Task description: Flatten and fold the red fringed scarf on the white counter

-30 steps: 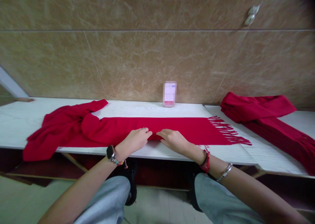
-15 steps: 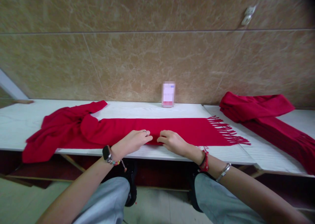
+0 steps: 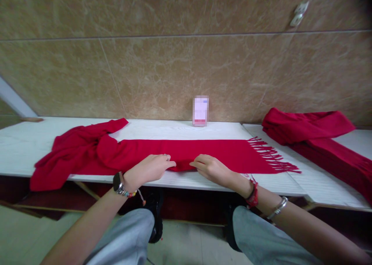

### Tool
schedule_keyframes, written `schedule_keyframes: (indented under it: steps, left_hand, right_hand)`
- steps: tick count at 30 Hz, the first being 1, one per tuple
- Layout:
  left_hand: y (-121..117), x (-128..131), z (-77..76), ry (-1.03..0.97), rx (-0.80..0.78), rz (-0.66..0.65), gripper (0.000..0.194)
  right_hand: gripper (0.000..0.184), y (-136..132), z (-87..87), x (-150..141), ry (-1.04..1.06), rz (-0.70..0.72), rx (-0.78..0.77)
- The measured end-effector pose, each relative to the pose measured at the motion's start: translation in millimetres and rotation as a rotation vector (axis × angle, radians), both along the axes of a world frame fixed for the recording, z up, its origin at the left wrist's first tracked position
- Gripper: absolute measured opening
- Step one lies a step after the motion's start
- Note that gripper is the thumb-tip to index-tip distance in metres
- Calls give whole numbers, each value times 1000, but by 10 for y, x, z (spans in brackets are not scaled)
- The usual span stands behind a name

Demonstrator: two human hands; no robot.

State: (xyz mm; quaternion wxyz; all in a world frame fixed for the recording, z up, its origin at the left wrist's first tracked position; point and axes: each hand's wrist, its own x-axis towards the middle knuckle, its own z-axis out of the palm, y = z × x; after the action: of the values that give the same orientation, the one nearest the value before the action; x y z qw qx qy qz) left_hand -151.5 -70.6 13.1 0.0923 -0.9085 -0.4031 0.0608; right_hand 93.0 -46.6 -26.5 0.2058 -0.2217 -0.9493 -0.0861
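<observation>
Two pinches, it seems: left hand [image 3: 148,168] and right hand [image 3: 214,170] each on the near edge of the red scarf [image 3: 215,150], laid along the white table [image 3: 162,129]. Light, soft and limp, most likely; best held by flat edges, not fringe [image 3: 266,153]. Bunched end [image 3: 72,150] overhangs the front edge [image 3: 180,183]; working room lies behind, toward the phone-like slab [image 3: 200,111].

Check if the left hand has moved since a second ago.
Yes: against the upright phone, the left hand has shifted left, toward the scarf's bunched end.
</observation>
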Motion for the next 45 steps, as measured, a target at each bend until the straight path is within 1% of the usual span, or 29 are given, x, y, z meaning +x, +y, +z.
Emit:
schedule_keyframes:
  steps: [4, 8, 10, 13, 16, 19, 21, 23, 27, 29, 31, 33, 34, 36, 40, 42, 45]
  left_hand:
    - [14, 45, -30, -3, 0, -10, 36]
    - [33, 72, -23, -44, -55, -111, 34]
    - [40, 57, -3, -58, -117, -129, 39]
    - [50, 19, 13, -88, -195, -113, 50]
    - [63, -1, 10, -102, -206, -117, 55]
    - [80, 5, 11, -86, -127, -88, 55]
    - [88, 10, 10, -77, -88, -62, 55]
    - [91, 11, 2, -69, -122, -55, 58]
    - [76, 17, -14, -63, -260, -35, 63]
    - [60, 41, -7, -76, -281, -31, 59]
    - [48, 85, 4, -116, -259, -52, 46]
    - [46, 142, 2, -166, -208, -85, 32]
    - [50, 173, -7, -178, -177, -91, 29]
    - [63, 231, -43, -167, -112, -64, 28]
    - [64, 291, -137, -110, -19, 66, 32]
    - [34, 289, -159, -105, -7, 131, 34]
    - [-36, 274, -138, -88, -14, 270, 40]
  right_hand:
    - [28, -22, 2, -32, -63, -52, -73]
    - [29, -34, 13, -24, -92, -43, -158]
    - [31, -38, 37, -9, -75, -13, -204]
    - [34, -41, 83, 21, -82, 32, -248]
    - [31, -23, 112, 60, -128, 76, -184]
    - [30, 11, 117, 107, -125, 105, -59]
    - [30, 28, 113, 137, -100, 103, -34]
    - [31, 35, 101, 159, -96, 109, -91]
    - [32, 38, 77, 176, -38, 98, -316]
    - [28, 48, 88, 168, 4, 83, -393]
    - [25, 60, 117, 144, 11, 78, -433]
    - [25, 66, 150, 104, 0, 78, -435]
    - [25, 64, 163, 80, -2, 73, -422]
    - [26, 54, 175, 32, -3, 63, -386]
    - [26, 41, 134, -28, -8, -16, -329]
    - [26, 61, 96, -33, -3, -78, -293]
    - [26, 120, 60, -33, -2, -139, -250]
